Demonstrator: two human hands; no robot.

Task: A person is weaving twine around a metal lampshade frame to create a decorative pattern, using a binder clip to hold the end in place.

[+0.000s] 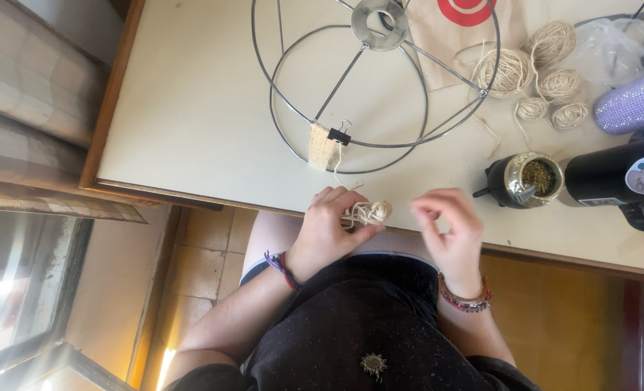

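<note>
At the near edge of the desk [192, 130], the left hand [327, 232] holds a small bundle of pale string [371, 212]. Its grip is closed around the string, with the fingers curled over it. The right hand [448, 232] is just beside the bundle and not touching it. Its fingers are bent close together, but I cannot tell if they pinch a thread.

Farther back on the desk lies a round wire frame [376, 80]. A little patch of woven string [322, 147] hangs on its rim, with a black clip [339, 135] beside it. Near the frame's right side sit five balls of string [510, 72]. A shiny cup of green leaves [532, 177] stands beside a black flask [615, 174]. Both wrists wear bead bracelets [282, 266].
</note>
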